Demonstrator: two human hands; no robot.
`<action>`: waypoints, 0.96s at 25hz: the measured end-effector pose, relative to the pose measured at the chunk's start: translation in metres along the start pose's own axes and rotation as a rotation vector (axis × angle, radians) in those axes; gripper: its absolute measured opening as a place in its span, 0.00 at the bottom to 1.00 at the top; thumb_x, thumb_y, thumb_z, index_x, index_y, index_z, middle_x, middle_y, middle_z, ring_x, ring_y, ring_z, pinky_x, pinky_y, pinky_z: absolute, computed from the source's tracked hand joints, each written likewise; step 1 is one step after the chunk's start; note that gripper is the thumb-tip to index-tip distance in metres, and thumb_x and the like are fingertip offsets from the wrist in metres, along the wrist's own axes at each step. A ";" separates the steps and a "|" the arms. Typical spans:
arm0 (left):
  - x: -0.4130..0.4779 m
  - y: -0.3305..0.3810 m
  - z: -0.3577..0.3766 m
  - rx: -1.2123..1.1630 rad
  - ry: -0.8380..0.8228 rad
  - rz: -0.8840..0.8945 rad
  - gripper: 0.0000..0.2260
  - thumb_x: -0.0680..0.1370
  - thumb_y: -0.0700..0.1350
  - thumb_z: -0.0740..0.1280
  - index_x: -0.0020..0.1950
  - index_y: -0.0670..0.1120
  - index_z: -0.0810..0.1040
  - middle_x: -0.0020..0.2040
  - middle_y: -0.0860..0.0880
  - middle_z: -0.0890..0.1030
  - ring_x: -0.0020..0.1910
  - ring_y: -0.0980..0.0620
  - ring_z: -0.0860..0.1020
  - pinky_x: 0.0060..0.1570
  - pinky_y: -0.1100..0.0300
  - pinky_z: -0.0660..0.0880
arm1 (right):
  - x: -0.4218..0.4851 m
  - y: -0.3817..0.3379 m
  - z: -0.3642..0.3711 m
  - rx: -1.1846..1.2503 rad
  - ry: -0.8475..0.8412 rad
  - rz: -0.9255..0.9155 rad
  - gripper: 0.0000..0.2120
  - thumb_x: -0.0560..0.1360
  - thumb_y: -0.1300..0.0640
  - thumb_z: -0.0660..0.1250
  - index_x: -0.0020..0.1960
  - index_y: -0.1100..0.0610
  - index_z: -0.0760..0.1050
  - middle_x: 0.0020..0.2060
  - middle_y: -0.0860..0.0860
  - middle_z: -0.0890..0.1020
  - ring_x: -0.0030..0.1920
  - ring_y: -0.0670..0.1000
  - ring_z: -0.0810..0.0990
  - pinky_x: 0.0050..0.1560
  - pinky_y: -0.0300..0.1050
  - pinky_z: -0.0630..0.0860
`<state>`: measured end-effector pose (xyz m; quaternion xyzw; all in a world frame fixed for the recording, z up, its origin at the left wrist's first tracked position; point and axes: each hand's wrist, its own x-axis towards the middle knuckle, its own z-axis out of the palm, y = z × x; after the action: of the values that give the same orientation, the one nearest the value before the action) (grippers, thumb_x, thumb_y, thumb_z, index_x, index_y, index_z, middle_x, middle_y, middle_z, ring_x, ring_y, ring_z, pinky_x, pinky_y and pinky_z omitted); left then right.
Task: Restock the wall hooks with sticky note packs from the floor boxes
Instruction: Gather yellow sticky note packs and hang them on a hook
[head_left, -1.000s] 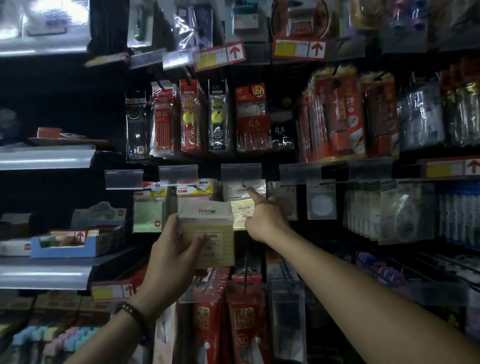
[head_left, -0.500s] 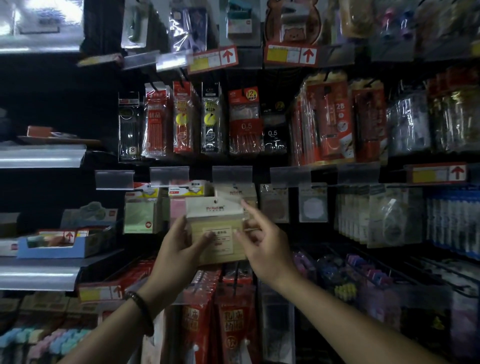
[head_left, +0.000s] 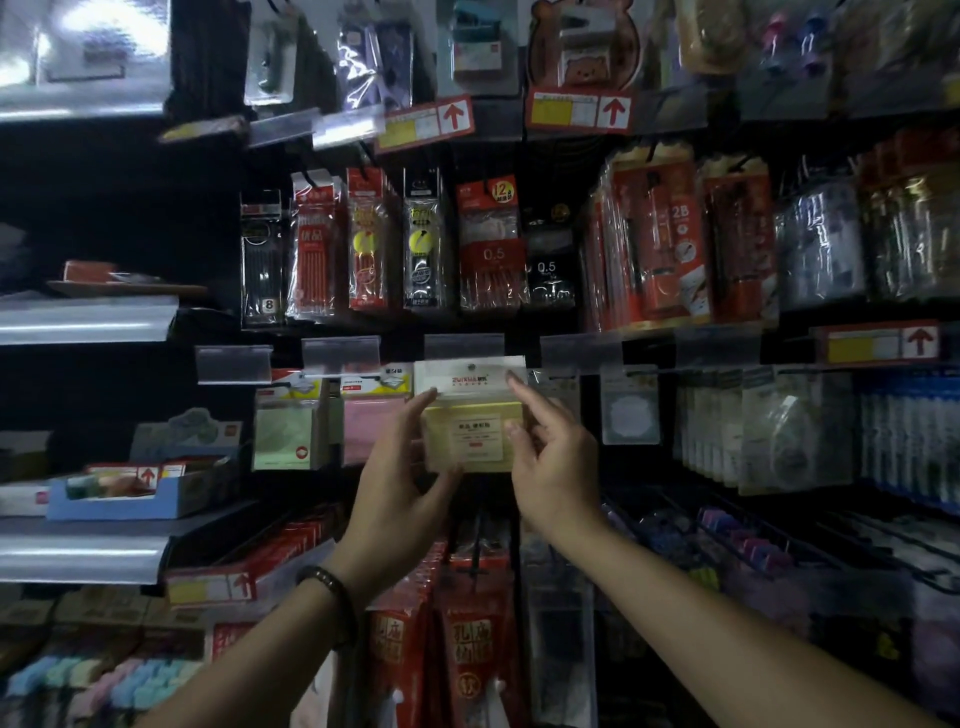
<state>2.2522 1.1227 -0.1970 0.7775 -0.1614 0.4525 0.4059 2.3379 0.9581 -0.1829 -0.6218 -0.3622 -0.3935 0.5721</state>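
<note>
A yellow sticky note pack (head_left: 470, 441) with a white header card is held up against the wall display, its hang hole just under a clear label holder (head_left: 464, 347). My left hand (head_left: 395, 488) grips the pack's left side, with fingers along the edge and the thumb under the bottom corner. My right hand (head_left: 553, 467) is at the pack's right side. Its straight index finger touches the header's right corner and its thumb tip rests on the right edge. The hook itself is hidden behind the pack.
A green pack (head_left: 288, 436) and a pink pack (head_left: 371, 426) hang just left. Clear packets (head_left: 628, 410) hang to the right, pencil and lead packs (head_left: 488, 249) above, red packs (head_left: 467, 639) below. A blue open box (head_left: 119, 499) sits on the left shelf.
My left hand has lifted the yellow pack up and to the right, to the hook position. My right hand left the hanging packs and came to the pack's right edge.
</note>
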 end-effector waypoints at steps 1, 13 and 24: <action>0.004 -0.002 0.000 0.044 -0.017 -0.003 0.37 0.81 0.40 0.73 0.83 0.61 0.60 0.72 0.54 0.75 0.67 0.51 0.80 0.63 0.50 0.83 | 0.003 0.000 0.000 -0.020 -0.001 0.010 0.27 0.83 0.64 0.68 0.77 0.43 0.74 0.60 0.39 0.79 0.60 0.44 0.82 0.58 0.50 0.85; 0.022 -0.017 0.004 0.415 -0.146 -0.195 0.37 0.80 0.53 0.72 0.84 0.62 0.57 0.66 0.52 0.67 0.68 0.46 0.70 0.70 0.47 0.74 | 0.032 0.013 0.014 -0.317 -0.227 0.215 0.27 0.86 0.59 0.65 0.83 0.46 0.67 0.59 0.55 0.82 0.54 0.51 0.82 0.47 0.36 0.79; -0.033 0.001 0.003 0.634 -0.120 -0.111 0.23 0.79 0.63 0.68 0.72 0.68 0.64 0.65 0.63 0.64 0.66 0.57 0.62 0.63 0.52 0.58 | 0.047 -0.002 0.008 -0.807 -0.420 0.255 0.33 0.82 0.57 0.68 0.83 0.45 0.58 0.64 0.55 0.75 0.60 0.57 0.78 0.52 0.52 0.82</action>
<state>2.2356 1.1164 -0.2246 0.8981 0.0067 0.4106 0.1573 2.3568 0.9663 -0.1403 -0.9002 -0.2089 -0.2952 0.2427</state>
